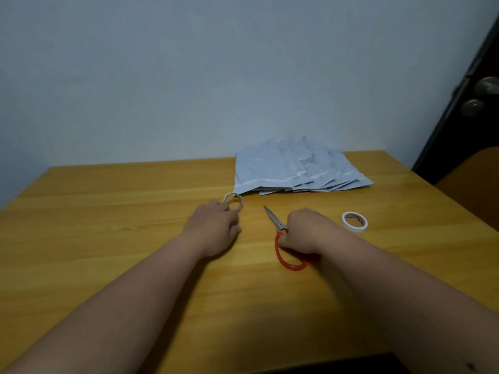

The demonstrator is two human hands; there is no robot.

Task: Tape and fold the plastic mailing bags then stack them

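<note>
Centrally on the wooden bench (108,211), the left hand (216,225) rests with fingers curled at a small clear tape roll (234,201), seemingly pinching it, while the right hand (305,230) grips the red handles of the scissors (280,238), blades pointing toward the far edge. Grey plastic mailing bags (297,168) lie fanned against the far edge. Nearer the right edge sits a white tape roll (354,222); its red core printing is too blurred to read.

head view | worn camera | faces forward-down | table (108,225) near
</note>
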